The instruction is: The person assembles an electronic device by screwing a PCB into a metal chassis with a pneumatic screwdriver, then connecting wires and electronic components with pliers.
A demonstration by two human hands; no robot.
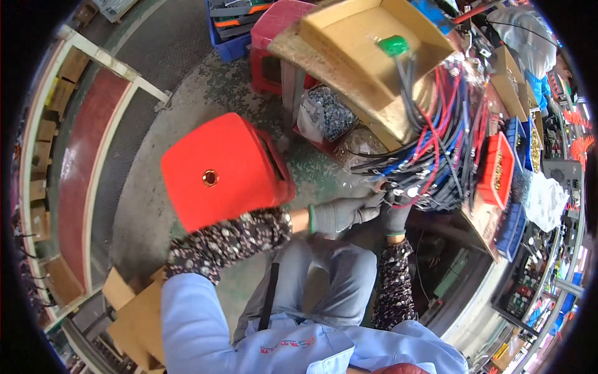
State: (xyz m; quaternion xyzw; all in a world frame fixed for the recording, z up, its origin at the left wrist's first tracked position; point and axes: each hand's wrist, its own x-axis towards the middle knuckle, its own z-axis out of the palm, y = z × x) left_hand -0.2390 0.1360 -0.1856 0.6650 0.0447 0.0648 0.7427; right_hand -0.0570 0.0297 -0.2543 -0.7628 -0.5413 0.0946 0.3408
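My left hand (342, 214), in a grey knit glove, reaches across to the near edge of a cable pile. Its fingers are pressed together beside the cable ends; whatever they pinch is too small to make out. Close by on the right, my gloved right hand (393, 219) is up against the pile, its fingers mostly hidden among the cables. The bundle of cables (430, 149) is black, red and blue, with metal lugs on many ends. It hangs over the corner of a workbench.
A red plastic stool (212, 168) stands left of my arm. An open cardboard box (349, 37) sits on the bench. Below are bins of small metal parts (333, 112). A red bin (496, 171) with brass-coloured pieces and blue bins (511, 230) line the right.
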